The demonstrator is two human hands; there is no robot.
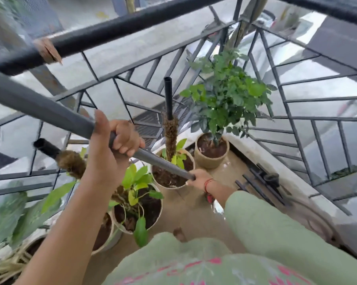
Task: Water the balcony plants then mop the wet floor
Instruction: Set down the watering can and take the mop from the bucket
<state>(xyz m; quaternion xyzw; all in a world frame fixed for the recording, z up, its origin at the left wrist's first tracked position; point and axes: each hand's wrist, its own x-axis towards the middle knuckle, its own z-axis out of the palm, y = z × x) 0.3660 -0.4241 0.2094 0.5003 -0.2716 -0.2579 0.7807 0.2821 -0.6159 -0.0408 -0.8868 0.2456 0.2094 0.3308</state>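
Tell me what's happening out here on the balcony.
A person is gripping a grey pole, probably the mop handle, with both hands. The left hand is higher up, and the right hand is at the pole's lowest visible point, above the potted plants lined up along the railing. No mop head is in view. The floor near the pots looks glossy, as if wet, so this looks like the mopping stage.

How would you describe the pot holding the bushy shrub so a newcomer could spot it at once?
Find the corner where the two balcony railings meet. On the floor just inside it stands a ribbed tan pot. Unlike the pot beside it, it carries a bushy dark-leaved shrub and no coir pole.
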